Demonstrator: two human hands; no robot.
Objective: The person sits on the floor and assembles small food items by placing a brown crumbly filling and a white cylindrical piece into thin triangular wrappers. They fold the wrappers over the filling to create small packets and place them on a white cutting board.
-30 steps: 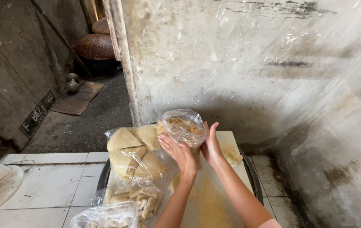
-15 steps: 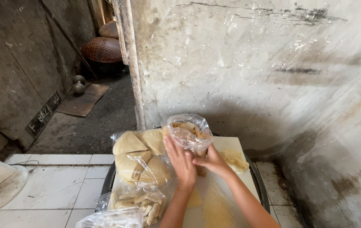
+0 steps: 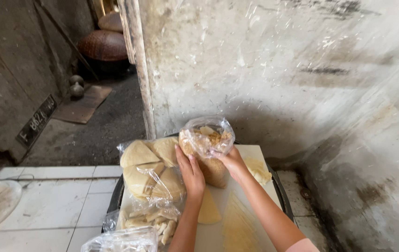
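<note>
from my remote seat i see that over the last second both hands have drawn closer together around the clear bag of brown crumbs (image 3: 207,148), which now stands more upright at the far edge of the white board (image 3: 251,154) than it did a moment ago; i judge the bag is being steadied or gathered at its top, not lifted away. my left hand (image 3: 189,171) lies flat against the bag's near side, fingers straight and pressed together, palm toward the plastic. my right hand (image 3: 230,160) curls in from the other side, fingertips pinching the crumpled plastic near the bag's upper part. just left of it, touching or nearly so, sits a bag of pale wedge-shaped pieces (image 3: 150,168), and nearer me a bag of pale sticks (image 3: 155,224); another clear bag (image 3: 122,240) is cut off by the bottom edge. loose yellowish slices (image 3: 237,224) lie on the board. the board rests over a dark round rim (image 3: 283,200) on the tiled desk (image 3: 45,205); what the rim belongs to is hidden. the right thumb is behind the plastic, and i cannot tell whether the bag's mouth is open or twisted shut.
</note>
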